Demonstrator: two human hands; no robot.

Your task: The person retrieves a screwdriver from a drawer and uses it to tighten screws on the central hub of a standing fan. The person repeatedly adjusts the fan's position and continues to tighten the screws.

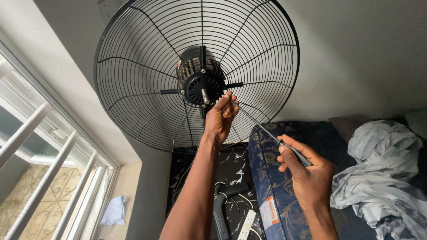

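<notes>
A black wire fan guard fills the upper middle, mounted on a black motor hub with a bare metal shaft sticking out. My left hand reaches up to the hub's lower right, its fingers pinched around the tip of a long screwdriver. My right hand grips the screwdriver's dark handle lower right. The shaft slants up-left from that hand to the hub.
A barred window runs down the left. A dark blue patterned mattress leans at lower centre, with crumpled grey cloth at right. On the dark marbled floor lie a white power strip and cables.
</notes>
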